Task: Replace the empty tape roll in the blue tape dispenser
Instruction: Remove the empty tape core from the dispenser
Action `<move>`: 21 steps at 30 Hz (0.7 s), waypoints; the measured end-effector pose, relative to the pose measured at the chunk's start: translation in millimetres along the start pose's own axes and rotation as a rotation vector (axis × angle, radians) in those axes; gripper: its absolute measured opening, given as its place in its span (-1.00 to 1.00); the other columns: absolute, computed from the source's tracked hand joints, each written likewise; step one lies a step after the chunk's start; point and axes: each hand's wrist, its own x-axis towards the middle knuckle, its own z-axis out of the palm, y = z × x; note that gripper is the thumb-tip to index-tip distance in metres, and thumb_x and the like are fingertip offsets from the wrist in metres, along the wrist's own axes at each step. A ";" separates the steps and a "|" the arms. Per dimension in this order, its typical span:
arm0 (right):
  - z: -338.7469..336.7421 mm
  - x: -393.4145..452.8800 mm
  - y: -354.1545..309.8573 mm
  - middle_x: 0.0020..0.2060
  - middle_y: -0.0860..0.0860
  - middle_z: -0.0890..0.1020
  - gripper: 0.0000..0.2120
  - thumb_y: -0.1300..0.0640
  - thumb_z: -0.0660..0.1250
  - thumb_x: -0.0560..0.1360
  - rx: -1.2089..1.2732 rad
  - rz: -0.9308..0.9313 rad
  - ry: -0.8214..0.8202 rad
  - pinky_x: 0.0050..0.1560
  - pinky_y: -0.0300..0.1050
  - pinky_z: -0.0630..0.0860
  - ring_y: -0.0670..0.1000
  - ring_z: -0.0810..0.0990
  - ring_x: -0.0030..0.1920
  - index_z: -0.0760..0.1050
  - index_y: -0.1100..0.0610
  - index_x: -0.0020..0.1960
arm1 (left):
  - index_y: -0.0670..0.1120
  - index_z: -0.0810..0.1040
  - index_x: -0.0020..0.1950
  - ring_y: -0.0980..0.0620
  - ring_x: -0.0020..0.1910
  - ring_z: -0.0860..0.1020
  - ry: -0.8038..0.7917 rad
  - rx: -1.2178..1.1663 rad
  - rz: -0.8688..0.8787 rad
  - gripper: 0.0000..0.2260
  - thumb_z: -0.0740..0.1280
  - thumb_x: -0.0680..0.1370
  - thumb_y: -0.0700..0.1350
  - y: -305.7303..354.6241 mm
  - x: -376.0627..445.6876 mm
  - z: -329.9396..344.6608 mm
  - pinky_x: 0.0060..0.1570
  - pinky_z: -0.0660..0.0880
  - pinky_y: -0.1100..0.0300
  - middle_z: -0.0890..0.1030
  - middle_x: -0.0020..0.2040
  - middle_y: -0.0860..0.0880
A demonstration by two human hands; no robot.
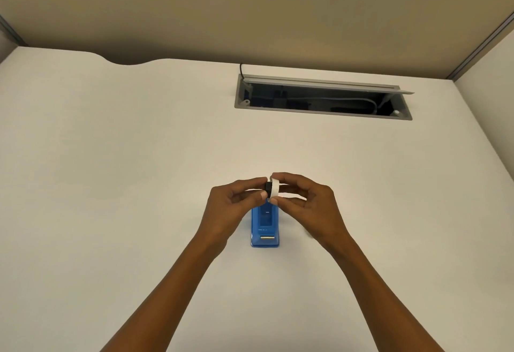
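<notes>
Both hands meet just above the blue dispenser (265, 226), which sits on the desk (111, 184) directly under the fingertips, cutter end toward the person. Its cradle looks empty.

Left hand (233, 207): thumb and forefinger pinched on a small black hub (268, 186). Right hand (303, 204): thumb below and forefinger on top, closed around the rim of a white ring (275, 188). Can't tell if that ring is the spent core or a fresh roll. Hub and ring touch between the two sets of fingertips, hub partly inside the ring or just at its mouth.

Handling guess: both parts are light, rigid plastic or card, smooth and small, so easy to fumble. Best grip is on the ring's outer rim, not its faces, and on the hub by its end. Push or pull straight along the axis; cocking it will jam.

Open cable tray (322, 98) is well beyond the hands, irrelevant.
</notes>
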 end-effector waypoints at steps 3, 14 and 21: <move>-2.8 2.9 -3.7 -0.08 -0.32 0.68 -0.64 0.22 0.48 0.39 0.027 0.005 -0.003 -0.12 -0.46 0.52 -0.23 0.65 -0.02 0.59 -0.13 0.09 | 0.02 0.65 0.05 0.07 -0.03 0.66 -0.034 -0.063 -0.017 -0.75 0.46 0.38 -0.12 4.3 2.4 2.6 -0.04 0.56 0.33 0.71 -0.03 0.07; -9.5 13.7 -6.9 -0.10 -0.20 0.72 -0.63 0.31 0.48 0.37 0.090 0.021 -0.096 -0.09 -0.38 0.55 -0.12 0.68 -0.01 0.60 -0.04 0.08 | 0.14 0.69 -0.17 0.18 -0.12 0.65 0.061 -0.025 -0.091 -0.85 0.49 0.33 -0.10 3.9 17.5 8.0 -0.12 0.48 0.31 0.72 -0.18 0.16; -16.1 18.9 -7.6 -0.08 -0.06 0.73 -0.64 0.32 0.50 0.33 0.085 -0.002 -0.094 -0.04 -0.28 0.59 -0.03 0.70 -0.04 0.63 0.04 0.07 | -0.01 0.70 -0.15 0.00 -0.15 0.68 0.036 -0.177 -0.191 -0.89 0.43 0.40 -0.19 1.3 25.2 13.2 -0.17 0.58 0.31 0.73 -0.17 0.00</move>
